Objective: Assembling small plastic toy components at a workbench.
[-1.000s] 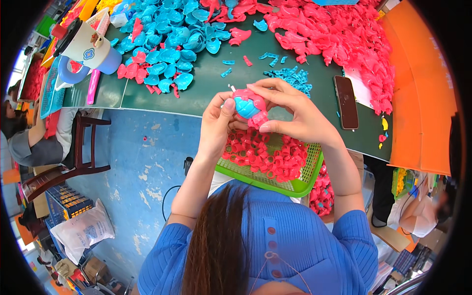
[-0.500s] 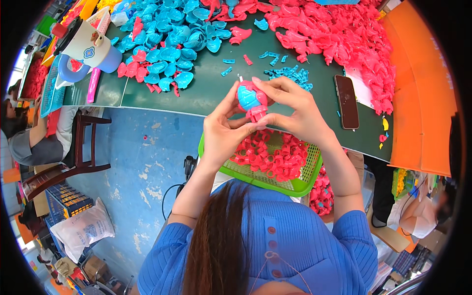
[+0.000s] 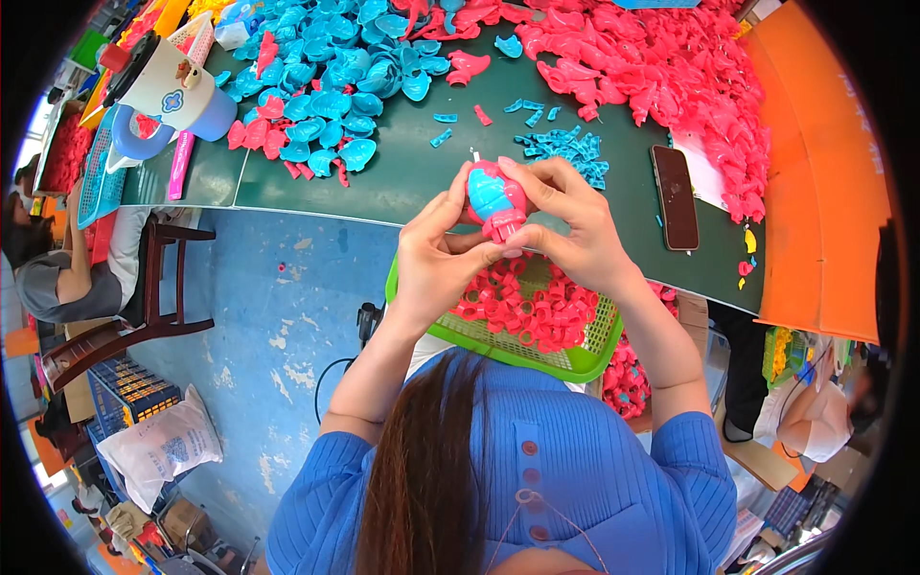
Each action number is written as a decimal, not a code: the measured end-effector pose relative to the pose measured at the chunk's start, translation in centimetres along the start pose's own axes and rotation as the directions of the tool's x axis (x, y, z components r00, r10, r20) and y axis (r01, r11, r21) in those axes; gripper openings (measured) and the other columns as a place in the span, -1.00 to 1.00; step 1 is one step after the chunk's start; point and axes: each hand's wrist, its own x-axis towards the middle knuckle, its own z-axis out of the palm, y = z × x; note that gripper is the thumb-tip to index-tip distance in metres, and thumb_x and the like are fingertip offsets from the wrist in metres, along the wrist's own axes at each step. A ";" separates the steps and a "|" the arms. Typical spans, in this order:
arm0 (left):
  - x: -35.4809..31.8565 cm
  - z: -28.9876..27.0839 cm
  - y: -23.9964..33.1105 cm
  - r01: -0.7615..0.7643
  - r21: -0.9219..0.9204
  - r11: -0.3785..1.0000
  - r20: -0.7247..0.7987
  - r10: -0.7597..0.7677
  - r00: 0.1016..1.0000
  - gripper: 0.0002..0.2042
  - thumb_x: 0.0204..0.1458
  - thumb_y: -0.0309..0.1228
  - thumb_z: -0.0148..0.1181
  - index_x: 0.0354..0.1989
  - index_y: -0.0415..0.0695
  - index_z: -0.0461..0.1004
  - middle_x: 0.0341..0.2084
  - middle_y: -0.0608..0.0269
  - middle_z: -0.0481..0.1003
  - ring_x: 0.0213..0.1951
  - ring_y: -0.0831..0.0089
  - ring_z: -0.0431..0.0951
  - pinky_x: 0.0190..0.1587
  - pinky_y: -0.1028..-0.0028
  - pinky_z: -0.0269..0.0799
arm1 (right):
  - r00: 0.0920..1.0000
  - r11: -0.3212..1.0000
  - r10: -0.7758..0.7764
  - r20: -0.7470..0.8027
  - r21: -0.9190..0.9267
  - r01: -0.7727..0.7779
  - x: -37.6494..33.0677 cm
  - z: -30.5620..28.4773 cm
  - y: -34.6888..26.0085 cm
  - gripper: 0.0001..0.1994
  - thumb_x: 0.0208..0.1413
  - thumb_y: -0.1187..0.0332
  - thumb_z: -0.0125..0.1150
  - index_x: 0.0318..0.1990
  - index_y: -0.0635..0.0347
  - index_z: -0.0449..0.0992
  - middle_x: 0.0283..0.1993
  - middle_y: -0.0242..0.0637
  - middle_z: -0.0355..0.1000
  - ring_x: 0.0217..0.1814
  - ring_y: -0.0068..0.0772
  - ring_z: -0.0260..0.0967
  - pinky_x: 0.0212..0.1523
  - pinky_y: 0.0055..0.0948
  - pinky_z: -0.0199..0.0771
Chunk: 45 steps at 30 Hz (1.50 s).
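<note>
1. Since the earliest frame, the pink-and-blue toy piece (image 3: 493, 196) had turned more upright, its thin white stem (image 3: 475, 155) now pointing toward the table's far edge, and the left thumb had moved from its upper side to its lower end.
2. That piece was held in the air at the near edge of the green table (image 3: 402, 177), its blue panel facing up and its narrow pink end toward the person.
3. Left hand (image 3: 431, 254): clamped on the piece, fingers along its left side, thumb at the bottom.
4. Right hand (image 3: 580, 230): also clamped on it, forefinger at the upper right, thumb at the lower right, close to the left thumb.
5. Just below the hands, off the near edge, sat a green basket (image 3: 537, 358) of pink ring-shaped parts (image 3: 551, 321).
6. Beyond the hands lay a small heap of blue strips (image 3: 572, 153); to its right, near the right edge, lay a dark-screened phone (image 3: 677, 198).
7. Pink shells (image 3: 652, 67) were piled across the far right corner, beside an orange panel (image 3: 815, 172).
8. Blue shells (image 3: 331, 67) covered the far left part; a white-and-blue jug (image 3: 187, 101) stood toward the left edge.
</note>
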 end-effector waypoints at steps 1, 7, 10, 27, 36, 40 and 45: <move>0.0 0.0 -0.1 -0.044 0.071 0.996 0.000 0.044 0.999 -0.30 -0.25 -0.80 0.17 0.18 -0.36 0.08 -0.08 0.13 0.32 -0.12 0.45 0.44 -0.13 0.48 0.52 | 1.000 1.000 -0.026 0.002 0.003 0.026 -0.1 0.1 0.2 -0.41 -0.11 0.21 0.28 0.13 0.16 0.31 -0.11 -0.18 0.30 -0.14 -0.35 0.31 -0.09 -0.43 0.32; -0.1 0.2 0.0 -0.086 0.225 0.971 -0.065 0.103 0.993 -0.27 -0.25 -0.74 0.25 0.19 -0.31 0.07 -0.19 0.16 0.35 -0.11 0.44 0.43 -0.12 0.44 0.52 | 0.994 0.990 -0.107 -0.037 -0.093 0.103 0.0 0.7 0.1 -0.36 -0.08 0.17 0.27 0.17 0.19 0.24 -0.12 -0.15 0.27 -0.16 -0.32 0.29 -0.10 -0.41 0.31; -0.1 0.7 -0.9 -0.150 0.315 0.937 -0.112 0.194 0.975 -0.26 -0.27 -0.73 0.27 0.19 -0.30 0.08 -0.20 0.16 0.36 -0.11 0.43 0.44 -0.15 0.45 0.53 | 0.998 0.986 -0.053 -0.040 -0.161 0.046 -0.1 1.2 -0.1 -0.33 -0.11 0.16 0.30 0.17 0.19 0.23 -0.21 -0.18 0.29 -0.23 -0.34 0.29 -0.16 -0.44 0.32; -0.2 0.2 -0.3 -0.117 0.054 0.992 0.060 0.114 0.992 -0.27 -0.31 -0.71 0.32 0.15 -0.36 0.13 -0.07 0.15 0.25 -0.02 0.39 0.37 -0.05 0.41 0.49 | 0.978 0.976 -0.163 0.133 -0.124 0.179 0.2 -1.5 0.3 -0.42 -0.10 0.23 0.27 0.13 0.18 0.30 -0.08 -0.15 0.31 -0.11 -0.26 0.33 -0.11 -0.37 0.37; 0.0 2.1 -2.2 -0.230 0.443 0.866 -0.120 0.312 0.942 -0.17 -0.40 -0.60 0.41 0.18 -0.27 0.13 -0.08 0.13 0.23 0.01 0.31 0.33 -0.08 0.44 0.42 | 0.977 0.968 0.201 -0.074 -0.137 -0.210 -0.2 0.2 -0.8 -0.49 -0.08 0.32 0.24 0.07 0.29 0.33 -0.18 -0.21 0.33 -0.21 -0.44 0.33 -0.18 -0.56 0.32; 0.2 1.1 -1.5 -0.280 0.114 0.953 -0.099 0.291 0.952 -0.25 -0.38 -0.62 0.39 0.13 -0.26 0.23 -0.05 0.16 0.27 0.02 0.36 0.33 0.08 0.40 0.29 | 0.962 0.916 0.274 -0.003 0.305 -0.260 -0.9 -1.4 0.2 -0.53 -0.10 0.46 0.20 0.04 0.40 0.34 -0.18 -0.29 0.38 -0.14 -0.59 0.30 -0.13 -0.58 0.31; 0.4 -0.8 -1.3 -0.118 -0.026 0.993 0.191 0.120 0.974 -0.38 -0.35 -0.62 0.39 0.02 -0.30 0.32 -0.06 0.18 0.34 -0.03 0.45 0.39 -0.08 0.50 0.43 | 0.931 0.755 0.338 0.140 0.550 -0.357 -2.1 0.0 -0.8 -0.57 -0.04 0.45 0.20 0.02 0.38 0.33 -0.15 -0.26 0.39 -0.10 -0.58 0.32 -0.12 -0.58 0.35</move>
